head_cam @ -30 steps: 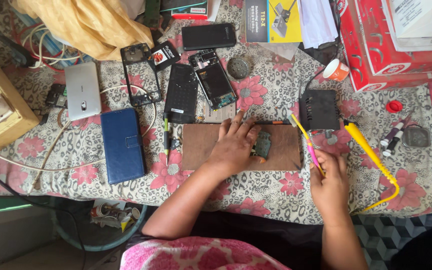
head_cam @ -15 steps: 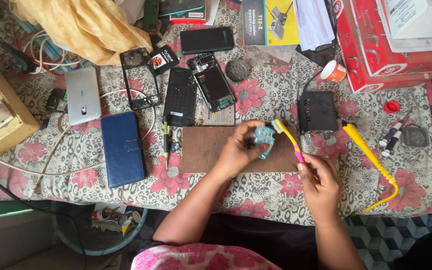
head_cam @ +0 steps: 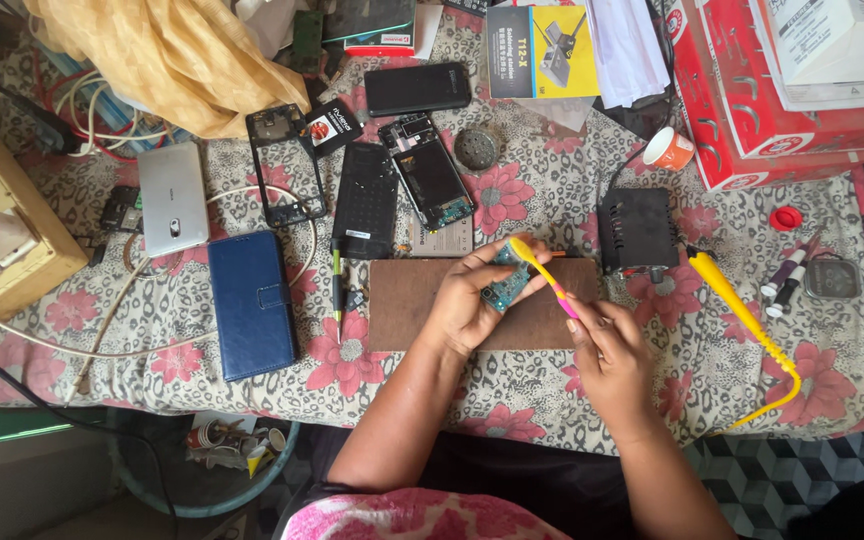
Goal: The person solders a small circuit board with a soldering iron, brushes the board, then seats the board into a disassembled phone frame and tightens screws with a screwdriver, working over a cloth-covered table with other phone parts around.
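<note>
- While my left hand [head_cam: 467, 305] closes its fingers round a small teal circuit board [head_cam: 505, 287], lifted just above the brown work mat [head_cam: 407, 310], the board's face tilts up toward me, probably so the bristles can reach it.
- My right hand [head_cam: 612, 355] pinches the pink lower handle of a yellow-and-pink toothbrush [head_cam: 542, 272]; the brush head rests on the board's top edge.
- Both hands grip firmly, neither is open.
- Just right of the mat sits a black box-shaped unit [head_cam: 637, 230], and beyond it a yellow soldering-iron handle [head_cam: 737, 300] with its cord curling down.
- Behind the mat lie opened phones: a black back cover [head_cam: 367, 200], a phone with exposed insides [head_cam: 430, 172], and an empty black frame [head_cam: 282, 165].
- To the left, a blue flip case [head_cam: 252, 305], a silver phone [head_cam: 172, 198] and a green-tipped pen-like tool [head_cam: 336, 290].
- Nothing stands between the hands and the board.
</note>
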`<state>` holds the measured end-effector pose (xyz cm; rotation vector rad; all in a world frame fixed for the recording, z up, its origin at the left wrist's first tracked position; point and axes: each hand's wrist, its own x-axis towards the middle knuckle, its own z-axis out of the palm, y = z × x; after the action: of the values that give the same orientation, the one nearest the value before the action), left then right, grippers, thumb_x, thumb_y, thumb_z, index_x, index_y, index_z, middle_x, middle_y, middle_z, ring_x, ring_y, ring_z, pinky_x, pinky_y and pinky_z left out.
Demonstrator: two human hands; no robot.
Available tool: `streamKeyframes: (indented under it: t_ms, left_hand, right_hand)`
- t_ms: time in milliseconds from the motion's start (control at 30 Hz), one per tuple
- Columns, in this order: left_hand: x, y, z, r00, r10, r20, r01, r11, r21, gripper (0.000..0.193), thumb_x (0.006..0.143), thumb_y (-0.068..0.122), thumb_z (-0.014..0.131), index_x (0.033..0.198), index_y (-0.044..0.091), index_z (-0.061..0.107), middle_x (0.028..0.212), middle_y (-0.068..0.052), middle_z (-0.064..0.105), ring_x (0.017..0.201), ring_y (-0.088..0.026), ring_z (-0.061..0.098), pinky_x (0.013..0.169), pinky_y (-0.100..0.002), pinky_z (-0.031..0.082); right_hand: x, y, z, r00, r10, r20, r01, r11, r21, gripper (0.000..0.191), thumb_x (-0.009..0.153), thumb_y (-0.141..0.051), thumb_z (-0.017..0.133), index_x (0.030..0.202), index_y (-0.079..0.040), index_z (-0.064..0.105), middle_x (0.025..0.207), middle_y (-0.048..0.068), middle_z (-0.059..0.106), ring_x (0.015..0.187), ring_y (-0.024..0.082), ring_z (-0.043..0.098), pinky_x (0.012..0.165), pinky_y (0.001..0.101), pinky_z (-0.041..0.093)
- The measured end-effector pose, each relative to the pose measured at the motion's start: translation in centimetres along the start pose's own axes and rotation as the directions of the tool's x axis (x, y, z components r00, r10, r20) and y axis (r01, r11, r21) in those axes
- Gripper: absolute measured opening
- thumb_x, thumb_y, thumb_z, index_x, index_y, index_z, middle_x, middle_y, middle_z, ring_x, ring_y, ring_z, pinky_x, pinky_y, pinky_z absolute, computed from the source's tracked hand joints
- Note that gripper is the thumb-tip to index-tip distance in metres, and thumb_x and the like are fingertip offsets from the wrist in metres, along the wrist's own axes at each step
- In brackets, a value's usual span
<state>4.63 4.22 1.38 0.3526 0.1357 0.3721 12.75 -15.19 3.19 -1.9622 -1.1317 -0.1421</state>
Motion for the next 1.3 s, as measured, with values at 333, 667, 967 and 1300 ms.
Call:
streamKeyframes:
  t_ms: [333,667,967,1300]
  left_hand:
    - [0.2,0.0,-0.3,0.999,0.004,-0.037,-0.007,0.995,-0.103,0.048,0.112,0.024,0.035,0.143,-0.012,0.044,0.143,-0.032,0.054,0.134,-0.042,0.055,0.112,-0.056,0.048]
    - [0.2,-0.2,-0.9,0.998,-0.043,-0.04,0.039,0.996,-0.083,0.058,0.115,0.036,0.029,0.141,-0.013,0.045,0.139,-0.032,0.057,0.13,-0.042,0.059,0.113,-0.051,0.048]
    - [0.2,-0.1,-1.2,0.997,-0.054,-0.052,0.054,0.998,-0.014,0.087,0.108,0.062,0.021,0.137,-0.014,0.05,0.132,-0.031,0.062,0.126,-0.041,0.062,0.113,-0.05,0.048]
    - [-0.3,0.3,-1.0,0.999,-0.01,0.031,0.011,0.998,-0.056,0.108,0.102,0.079,0.015,0.129,-0.016,0.059,0.123,-0.032,0.067,0.126,-0.042,0.061,0.117,-0.05,0.046]
  right_hand:
    - [-2.3,0.8,1.0,0.994,-0.067,0.088,0.061,0.996,0.069,0.043,0.091,0.006,0.065,0.13,-0.01,0.069,0.115,0.01,0.063,0.095,0.018,0.073,0.075,0.0286,0.062]
    - [-3.0,2.4,1.8,0.994,-0.088,0.068,0.09,0.996,-0.019,0.034,0.09,0.006,0.07,0.122,-0.007,0.074,0.114,0.011,0.064,0.09,0.018,0.071,0.07,0.0265,0.064]
    - [-3.1,1.8,1.1,0.993,-0.107,0.048,0.107,0.994,0.008,0.036,0.086,0.009,0.071,0.12,-0.005,0.075,0.116,0.01,0.063,0.091,0.02,0.071,0.074,0.0277,0.062]
    - [-3.3,2.0,0.9,0.997,-0.058,0.049,0.058,0.998,-0.013,0.038,0.089,0.01,0.07,0.123,-0.006,0.074,0.116,0.009,0.062,0.091,0.017,0.07,0.073,0.0277,0.06]
